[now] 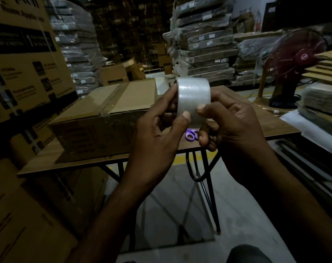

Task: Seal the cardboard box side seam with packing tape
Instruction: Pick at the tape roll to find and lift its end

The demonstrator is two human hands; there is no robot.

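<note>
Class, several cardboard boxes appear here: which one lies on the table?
The low taped cardboard box on the wooden table, near the purple scissors; the printed boxes stand stacked at left.

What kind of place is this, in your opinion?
Probably a warehouse or packing area: tall stacks of plastic-wrapped bundles, large printed cartons, and a cardboard box on a table, with a tape roll ready.

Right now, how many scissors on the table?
1. Purple scissors on the table right of the cardboard box, partly behind the left hand and right hand gripping the packing tape roll; more may be hidden.
</note>
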